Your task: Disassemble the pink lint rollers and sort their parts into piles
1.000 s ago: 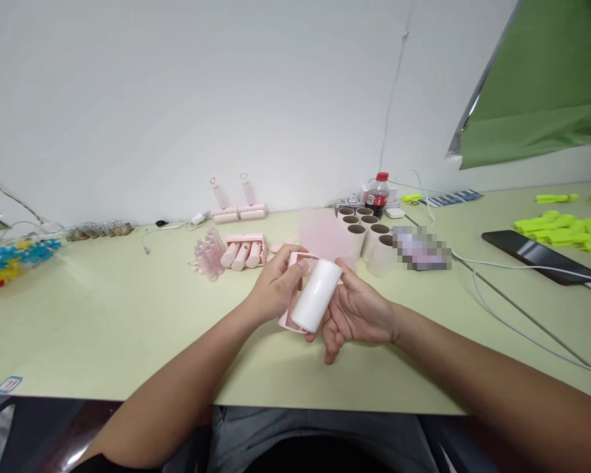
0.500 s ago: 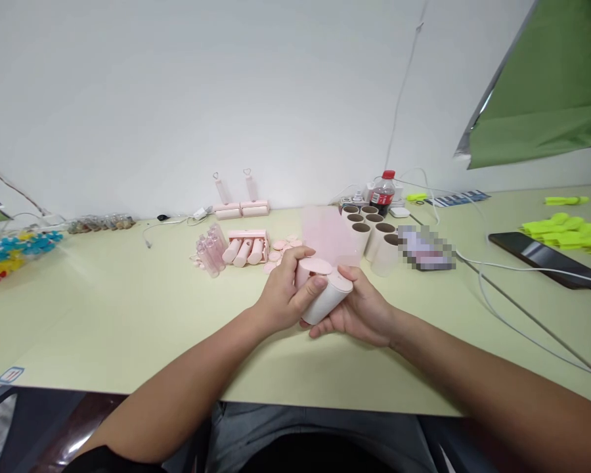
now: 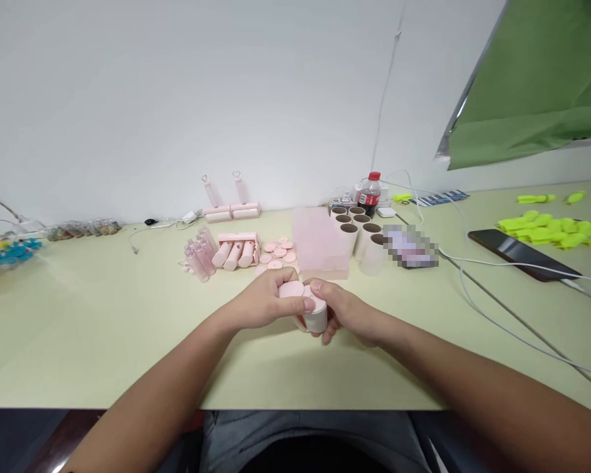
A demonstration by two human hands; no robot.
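My left hand [image 3: 263,303] and my right hand [image 3: 345,312] both close round a white paper roll [image 3: 316,320] set in a pink frame, held upright low over the pale green table [image 3: 103,328]. A round pink cap [image 3: 291,290] sits on the top end under my left thumb, and a second pink end shows beside it under my right thumb. Most of the roll is hidden by my fingers.
Behind my hands lie pink round caps [image 3: 276,253], pink handles [image 3: 236,253], clear pink tubes [image 3: 199,256], a pink box [image 3: 320,244], several cardboard-core rolls [image 3: 362,236] and a cola bottle [image 3: 370,194]. Cables [image 3: 497,309] and a phone [image 3: 522,253] lie right, yellow-green parts far right.
The roll went from lying tilted in my hands to standing upright and lower, near the table. My left hand shifted from the frame's side to the capped top end.
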